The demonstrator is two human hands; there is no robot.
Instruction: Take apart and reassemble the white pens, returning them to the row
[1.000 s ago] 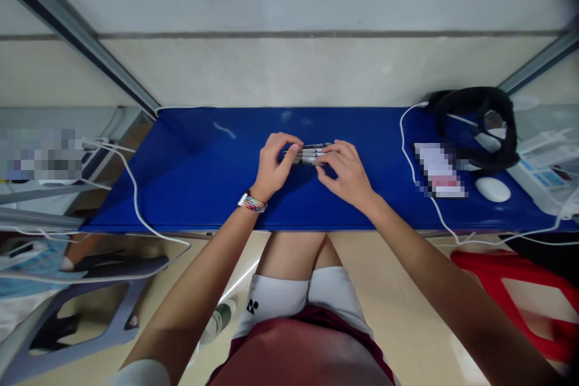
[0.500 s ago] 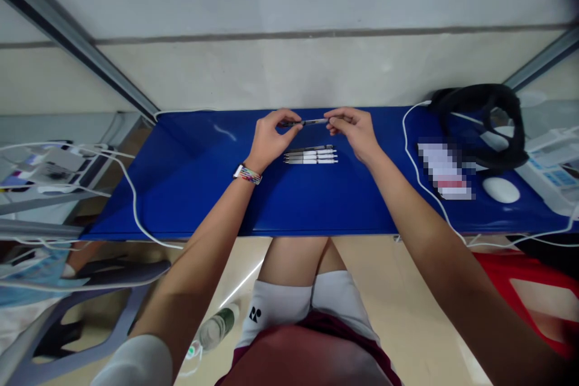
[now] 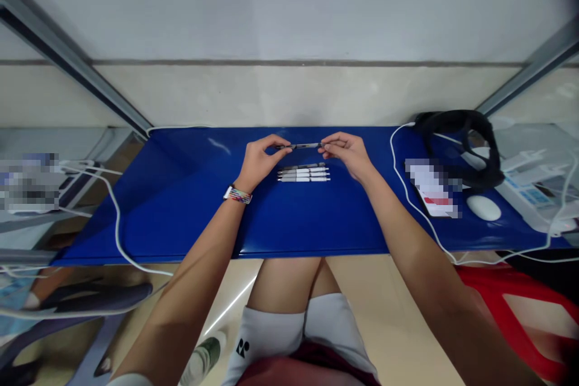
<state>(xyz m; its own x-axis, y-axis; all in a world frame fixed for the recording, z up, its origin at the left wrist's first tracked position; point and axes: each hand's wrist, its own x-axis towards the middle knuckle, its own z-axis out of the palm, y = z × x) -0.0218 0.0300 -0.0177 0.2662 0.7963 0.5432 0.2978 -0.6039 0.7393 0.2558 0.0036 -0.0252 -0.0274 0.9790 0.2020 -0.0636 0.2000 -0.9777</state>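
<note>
A slim dark-and-clear pen (image 3: 306,146) is stretched level between my two hands above the far part of the blue table (image 3: 190,211). My left hand (image 3: 262,160) pinches its left end between thumb and fingers, while my right hand (image 3: 346,154) grips the right end. Just below the hands, a row of several pens (image 3: 304,175) lies side by side on the table; most are white, and the one farthest from me is darker. A colourful woven band (image 3: 239,195) circles my left wrist.
On the right lie a phone (image 3: 432,190) with a blurred screen, a white mouse (image 3: 484,208) and a black strap headset (image 3: 465,145). White cables (image 3: 400,175) run along both table sides. A red stool (image 3: 484,295) and a bottle (image 3: 205,359) are below.
My view has tilted up a little, so the table and hands appear lower in the picture. Both hands keep hold of the pen, and the row of pens stays in place.
</note>
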